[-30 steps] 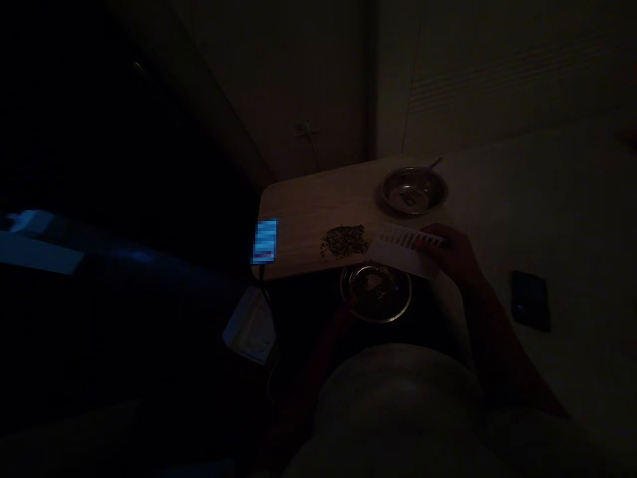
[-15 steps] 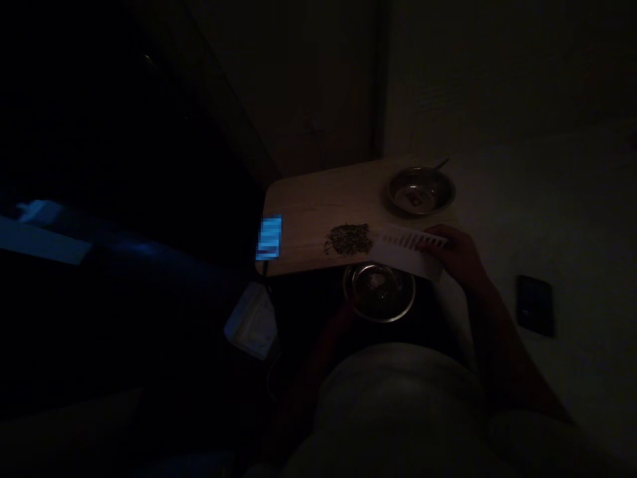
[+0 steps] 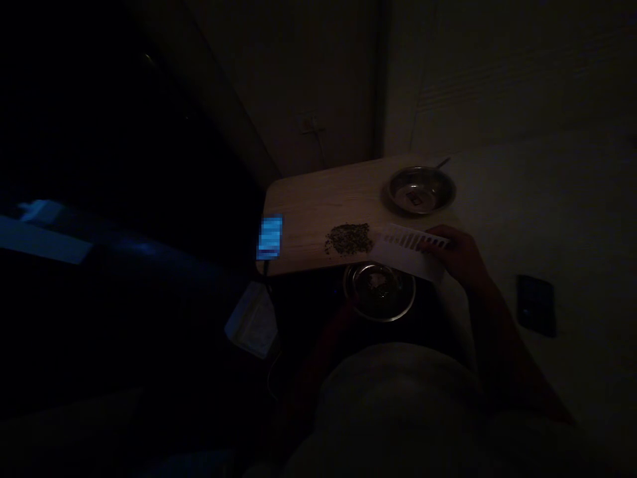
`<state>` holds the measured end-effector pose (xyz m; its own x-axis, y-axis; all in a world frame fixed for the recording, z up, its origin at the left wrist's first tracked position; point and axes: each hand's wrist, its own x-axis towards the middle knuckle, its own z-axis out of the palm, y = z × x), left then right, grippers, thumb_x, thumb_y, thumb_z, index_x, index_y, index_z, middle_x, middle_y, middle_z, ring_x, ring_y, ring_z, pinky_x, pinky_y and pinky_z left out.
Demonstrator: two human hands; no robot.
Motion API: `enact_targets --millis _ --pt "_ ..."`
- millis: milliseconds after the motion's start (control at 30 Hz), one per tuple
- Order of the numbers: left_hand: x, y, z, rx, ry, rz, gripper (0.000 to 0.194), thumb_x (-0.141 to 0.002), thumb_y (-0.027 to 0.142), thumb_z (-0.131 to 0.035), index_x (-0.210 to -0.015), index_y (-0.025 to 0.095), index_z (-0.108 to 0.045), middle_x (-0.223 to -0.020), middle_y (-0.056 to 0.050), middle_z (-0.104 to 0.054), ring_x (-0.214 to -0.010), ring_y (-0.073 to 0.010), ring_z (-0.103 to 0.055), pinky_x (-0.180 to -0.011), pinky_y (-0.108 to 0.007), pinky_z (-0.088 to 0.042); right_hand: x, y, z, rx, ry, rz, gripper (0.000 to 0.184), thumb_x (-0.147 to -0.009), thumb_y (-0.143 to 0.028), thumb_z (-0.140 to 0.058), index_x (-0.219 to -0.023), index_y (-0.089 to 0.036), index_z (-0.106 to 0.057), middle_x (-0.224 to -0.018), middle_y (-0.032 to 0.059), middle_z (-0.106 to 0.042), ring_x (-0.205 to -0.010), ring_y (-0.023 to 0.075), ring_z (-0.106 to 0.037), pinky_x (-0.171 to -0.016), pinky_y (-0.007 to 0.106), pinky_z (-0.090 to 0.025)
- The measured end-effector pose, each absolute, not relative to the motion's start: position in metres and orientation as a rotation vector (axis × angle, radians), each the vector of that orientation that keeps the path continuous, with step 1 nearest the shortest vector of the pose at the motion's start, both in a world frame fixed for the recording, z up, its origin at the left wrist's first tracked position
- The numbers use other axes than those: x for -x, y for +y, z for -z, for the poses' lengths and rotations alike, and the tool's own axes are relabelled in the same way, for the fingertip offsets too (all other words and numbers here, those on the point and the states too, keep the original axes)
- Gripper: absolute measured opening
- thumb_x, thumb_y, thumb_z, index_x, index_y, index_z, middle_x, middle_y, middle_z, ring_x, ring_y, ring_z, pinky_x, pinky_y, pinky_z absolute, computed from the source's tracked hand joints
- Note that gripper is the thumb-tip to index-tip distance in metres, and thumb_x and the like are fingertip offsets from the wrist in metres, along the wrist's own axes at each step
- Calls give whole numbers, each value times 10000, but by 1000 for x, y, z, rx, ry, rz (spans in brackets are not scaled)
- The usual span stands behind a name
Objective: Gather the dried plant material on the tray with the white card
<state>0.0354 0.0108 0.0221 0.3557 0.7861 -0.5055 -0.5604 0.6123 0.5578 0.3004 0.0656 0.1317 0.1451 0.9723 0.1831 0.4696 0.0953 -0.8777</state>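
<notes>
In the dim head view, my right hand (image 3: 455, 255) is closed on the right end of a white card (image 3: 405, 260) printed with a row of dark marks. The card's left end is beside a spread of small dark seeds or grains (image 3: 348, 239) on a wooden table (image 3: 308, 199). Just below the table's front edge is a shiny metal bowl (image 3: 381, 312) with some small bits in it. My left hand (image 3: 350, 307) grips this bowl at its left rim; its fingers are mostly lost in the dark.
A second metal bowl (image 3: 421, 196) with a utensil handle sticking out stands at the table's back right. At the left edge is a lit, blurred screen (image 3: 269, 237). A dark phone-like object (image 3: 536, 305) lies on the right. A pale container (image 3: 253, 322) sits lower left.
Almost nothing differs. Both hands, the card, the bowls and the seeds stay in nearly the same places.
</notes>
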Motion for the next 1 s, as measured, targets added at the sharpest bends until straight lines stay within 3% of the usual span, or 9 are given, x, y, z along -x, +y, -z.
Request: enact_targets --millis 200,467,733,900,1000 --pt "-33 8 -9 -286 876 -875 284 -671 177 -737 -954 155 -722 -1050 -99 -740 -1296 -341 -471 -1140 -485 -281 -299 65 -136 1530 -1457 -709 289 -693 -418 -723 -848 -176 -692 -785 39 -694 -673 171 -610 -586 267 -480" --pt "-32 10 -11 -291 837 -880 399 -627 118 -736 -1024 149 -707 -1119 -105 -717 -1280 -358 -484 -1109 -491 -336 -301 64 -134 1568 -1438 -791 302 -687 -415 -725 -862 -168 -723 -768 46 -711 -652 175 -613 -562 260 -466" --pt "-34 10 -30 -301 880 -855 347 -628 74 -685 -963 160 -719 -1060 -95 -736 -1251 -357 -517 -1066 -479 -390 -300 63 -135 1566 -1494 -788 293 -711 -416 -700 -854 -161 -716 -776 49 -705 -653 167 -609 -577 259 -460" --pt "-36 9 -37 -360 946 -846 260 -675 103 -701 -927 165 -719 -996 -88 -744 -1179 -348 -571 -1037 -454 -414 -300 63 -134 1566 -1487 -797 289 -712 -406 -697 -866 -162 -713 -767 47 -706 -656 174 -616 -565 259 -461" --pt "-33 5 -36 -397 1001 -844 228 -767 217 -693 -980 136 -694 -1043 -105 -709 -1105 -325 -599 -983 -445 -451 -301 64 -132 1542 -1493 -786 288 -714 -416 -701 -859 -168 -715 -784 47 -709 -669 178 -624 -575 262 -468"
